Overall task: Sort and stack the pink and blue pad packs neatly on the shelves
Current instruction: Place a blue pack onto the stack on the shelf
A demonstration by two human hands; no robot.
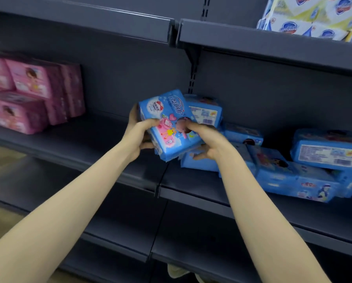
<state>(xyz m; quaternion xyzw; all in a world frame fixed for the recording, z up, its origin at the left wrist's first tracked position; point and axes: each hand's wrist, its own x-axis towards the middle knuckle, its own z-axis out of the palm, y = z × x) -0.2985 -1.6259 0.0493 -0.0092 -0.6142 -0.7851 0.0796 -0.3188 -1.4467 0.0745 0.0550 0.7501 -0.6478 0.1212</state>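
Observation:
A blue pad pack (169, 117) is tilted in the air above the middle shelf (101, 144), held from both sides. My left hand (139, 135) grips its left edge with the thumb on the front. My right hand (206, 139) grips its lower right side. Right behind it is another blue pack (206, 111). Several more blue packs (322, 152) lie jumbled on the right part of the shelf. Stacked pink packs (32, 92) fill the shelf's left end.
The dark upper shelf (273, 43) carries white and yellow wrapped packs (318, 15) at top right. A lower shelf (118, 237) runs under my forearms. A slotted upright post (192, 76) divides the two shelf bays.

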